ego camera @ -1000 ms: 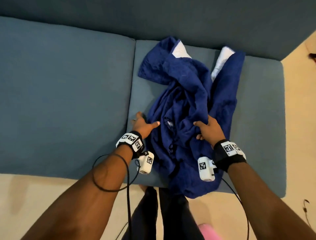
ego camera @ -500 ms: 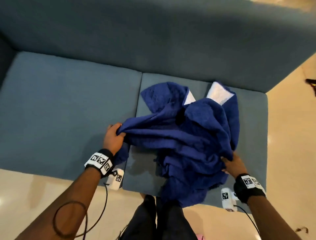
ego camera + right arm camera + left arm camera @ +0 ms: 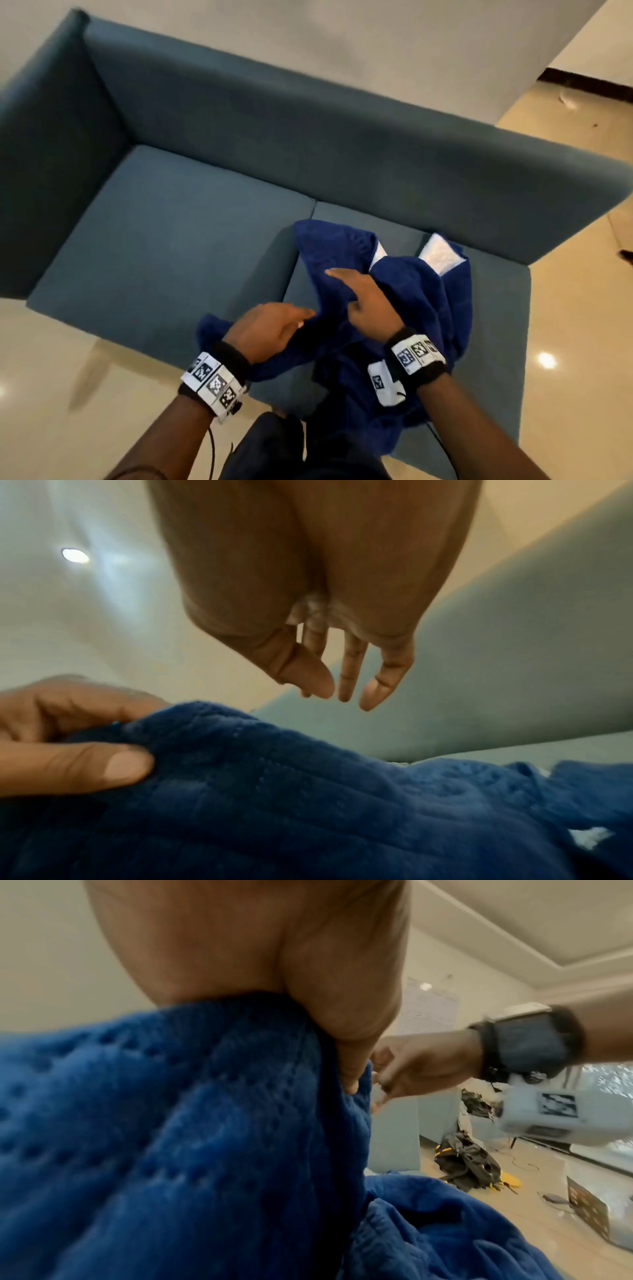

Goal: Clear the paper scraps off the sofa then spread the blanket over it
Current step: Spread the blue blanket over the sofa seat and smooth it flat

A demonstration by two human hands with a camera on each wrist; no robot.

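Note:
A dark blue blanket [image 3: 411, 301] lies crumpled on the right cushion of the blue-grey sofa [image 3: 171, 246], part of it hanging over the front edge. My left hand [image 3: 287, 322] grips a fold of it near the seat's front; the right wrist view shows that hand [image 3: 78, 745] pinching the blanket [image 3: 308, 791] between thumb and fingers. My right hand [image 3: 359, 294] hovers just over the heap with straight fingers [image 3: 380, 685] and holds nothing. The left wrist view has cloth [image 3: 171, 1123] bunched under my palm. White patches [image 3: 442, 257] show at the blanket's far edge; no paper scraps are visible.
The sofa has a tall backrest [image 3: 342, 144] and a left armrest [image 3: 44, 154]. My legs [image 3: 274, 445] stand against its front edge. Cream tiled floor [image 3: 565, 342] lies to the right. Bags [image 3: 466, 1167] and a box [image 3: 589, 1204] sit on the floor beyond.
My right hand has let go of the blanket's right side and moved up and left over the heap, close to my left hand. My left hand still holds its fold. The head view has tilted up.

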